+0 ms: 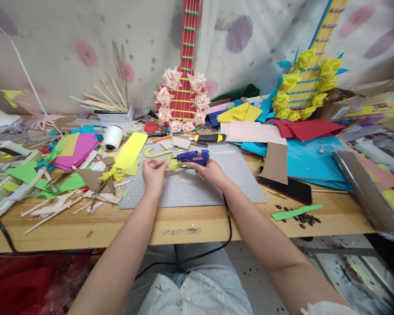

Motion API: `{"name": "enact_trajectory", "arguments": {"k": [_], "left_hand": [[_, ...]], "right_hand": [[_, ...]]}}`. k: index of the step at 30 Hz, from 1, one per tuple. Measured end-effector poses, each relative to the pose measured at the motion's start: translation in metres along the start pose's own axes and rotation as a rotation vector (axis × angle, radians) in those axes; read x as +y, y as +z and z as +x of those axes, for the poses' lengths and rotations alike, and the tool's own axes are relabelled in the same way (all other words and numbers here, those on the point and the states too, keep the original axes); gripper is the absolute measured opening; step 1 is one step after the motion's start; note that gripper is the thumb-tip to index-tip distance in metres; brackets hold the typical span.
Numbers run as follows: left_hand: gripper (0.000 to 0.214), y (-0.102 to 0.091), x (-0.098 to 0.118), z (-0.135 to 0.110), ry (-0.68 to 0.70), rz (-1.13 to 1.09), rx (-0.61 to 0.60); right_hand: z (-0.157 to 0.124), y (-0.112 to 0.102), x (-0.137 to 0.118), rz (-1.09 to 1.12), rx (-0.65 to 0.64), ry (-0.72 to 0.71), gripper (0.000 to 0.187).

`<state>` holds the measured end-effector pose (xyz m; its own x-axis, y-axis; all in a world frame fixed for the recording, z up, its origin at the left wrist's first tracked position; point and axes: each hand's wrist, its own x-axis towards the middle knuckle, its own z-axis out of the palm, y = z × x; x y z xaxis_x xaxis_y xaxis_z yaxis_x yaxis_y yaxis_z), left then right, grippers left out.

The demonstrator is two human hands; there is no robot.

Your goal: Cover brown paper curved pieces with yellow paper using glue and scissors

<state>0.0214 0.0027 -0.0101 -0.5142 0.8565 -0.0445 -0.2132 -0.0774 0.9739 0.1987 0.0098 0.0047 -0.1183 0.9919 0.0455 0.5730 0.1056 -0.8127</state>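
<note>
My right hand [212, 171] is wrapped round a blue glue gun [193, 156], whose nozzle points left. In my left hand [153, 176] a small yellow paper flower [173, 163] is pinched between the fingertips, right at the nozzle. Whether nozzle and paper touch I cannot tell. Both hands are above a grey cutting mat [197, 194]. A curved yellow paper strip [157, 153] lies just behind my left hand, and a tiny yellow scrap [183, 181] rests on the mat. The gun's black cord [229, 218] hangs over the table's front edge.
A red guitar model [184, 94] with pink flowers and a yellow guitar model [304, 92] stand at the back. Paper scraps [59, 199] cover the left side. A black phone [289, 187], dark beads [305, 218] and blue sheets [311, 159] lie right. A utility knife [210, 138] lies behind the mat.
</note>
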Motion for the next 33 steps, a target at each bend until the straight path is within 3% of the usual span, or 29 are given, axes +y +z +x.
{"name": "enact_trajectory", "arguments": {"k": [11, 19, 24, 26, 29, 33], "left_hand": [[0.040, 0.000, -0.001, 0.001, 0.003, -0.011, -0.002], [0.039, -0.001, 0.003, 0.001, -0.048, -0.070, 0.009], [0.038, -0.003, 0.007, 0.003, -0.093, -0.145, 0.028], [0.039, -0.005, 0.009, 0.004, -0.115, -0.172, 0.039], [0.039, -0.006, 0.011, 0.006, -0.134, -0.215, 0.050], [0.040, -0.006, 0.011, 0.006, -0.136, -0.237, 0.035]], "right_hand": [[0.000, -0.005, -0.003, -0.006, 0.045, 0.052, 0.040], [-0.001, -0.024, -0.005, 0.185, 0.154, 0.118, 0.040], [0.013, -0.066, 0.021, 0.268, 0.424, 0.084, 0.040], [0.019, -0.086, 0.038, 0.228, 0.476, 0.102, 0.041], [0.022, -0.106, 0.063, 0.082, 0.380, 0.129, 0.042], [0.018, -0.109, 0.086, -0.095, 0.337, 0.174, 0.051]]}}
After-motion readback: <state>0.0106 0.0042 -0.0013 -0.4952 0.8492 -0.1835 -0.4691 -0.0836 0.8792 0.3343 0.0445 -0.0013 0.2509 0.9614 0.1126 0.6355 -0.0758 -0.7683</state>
